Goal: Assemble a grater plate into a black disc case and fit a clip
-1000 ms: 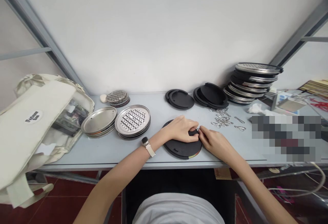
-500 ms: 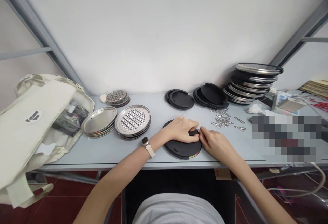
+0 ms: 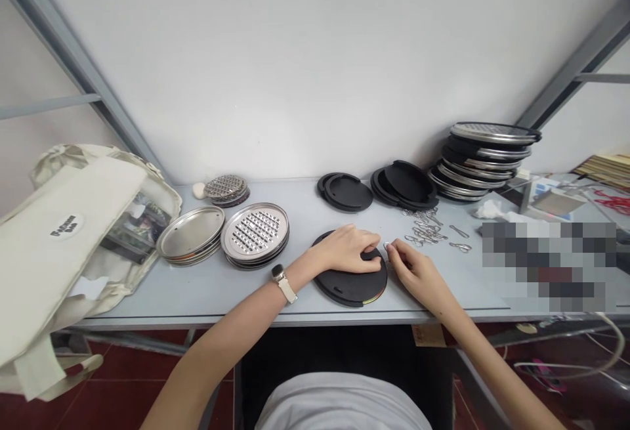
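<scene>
A round black plastic holder [image 3: 352, 287] lies on the table in front of me, with a small slot near its lower edge and a yellow-red sliver at its lower right rim. My left hand [image 3: 352, 249] rests over its upper part, fingers curled and closed on its right edge. Just right of the holder, my right hand [image 3: 411, 269] pinches a small shiny metal clip, mostly hidden by the fingertips. Behind that hand lies a loose pile of metal clips [image 3: 427, 228].
Left of the holder are round grater plates [image 3: 256, 230], plain metal discs [image 3: 191, 233] and smaller graters [image 3: 225, 187]. More black holders [image 3: 348, 192] lie near the wall. A tall stack of rimmed graters [image 3: 485, 161] stands at back right. A cream bag [image 3: 54, 253] sits far left.
My right hand has drawn slightly right, away from the holder's edge, with the small metal clip between its fingertips. My left hand stays on the holder.
</scene>
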Demonstrator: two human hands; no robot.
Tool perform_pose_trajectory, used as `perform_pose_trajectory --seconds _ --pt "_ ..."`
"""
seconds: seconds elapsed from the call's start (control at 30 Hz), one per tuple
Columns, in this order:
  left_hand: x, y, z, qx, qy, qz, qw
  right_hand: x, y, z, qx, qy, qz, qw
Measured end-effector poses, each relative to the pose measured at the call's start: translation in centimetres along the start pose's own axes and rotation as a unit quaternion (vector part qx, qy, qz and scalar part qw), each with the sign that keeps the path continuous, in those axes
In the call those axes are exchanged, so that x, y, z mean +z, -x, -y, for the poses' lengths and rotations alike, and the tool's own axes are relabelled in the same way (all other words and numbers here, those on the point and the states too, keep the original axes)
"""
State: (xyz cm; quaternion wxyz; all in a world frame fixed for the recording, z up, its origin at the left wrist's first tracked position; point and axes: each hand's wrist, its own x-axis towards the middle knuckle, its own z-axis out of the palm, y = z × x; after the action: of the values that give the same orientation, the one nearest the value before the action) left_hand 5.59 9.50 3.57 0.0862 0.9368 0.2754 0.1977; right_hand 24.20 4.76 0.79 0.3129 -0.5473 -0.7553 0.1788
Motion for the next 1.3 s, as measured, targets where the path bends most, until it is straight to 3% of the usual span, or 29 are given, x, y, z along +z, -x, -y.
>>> perform_pose_trajectory --seconds 0.33,0.87,1.1,1.3 --pt "0.03 0.03 -0.05 0.028 0.010 -0.002 1.000 -0.33 0.11 -0.02 -0.030 0.020 0.070 0.997" --pt "-0.08 0.10 -0.36 -0.009 -0.010 0.015 1.000 -0.36 0.00 -0.13 -0.019 0.035 0.077 0.996" --pt "-0.05 0.06 -0.16 0.044 0.005 0.004 0.999 -0.32 -0.02 -0.24 -0.017 0.031 0.080 0.996" --pt "-0.14 0.03 0.13 0.032 0.067 0.004 0.997 -0.35 0.00 0.03 -0.018 0.032 0.079 0.996"
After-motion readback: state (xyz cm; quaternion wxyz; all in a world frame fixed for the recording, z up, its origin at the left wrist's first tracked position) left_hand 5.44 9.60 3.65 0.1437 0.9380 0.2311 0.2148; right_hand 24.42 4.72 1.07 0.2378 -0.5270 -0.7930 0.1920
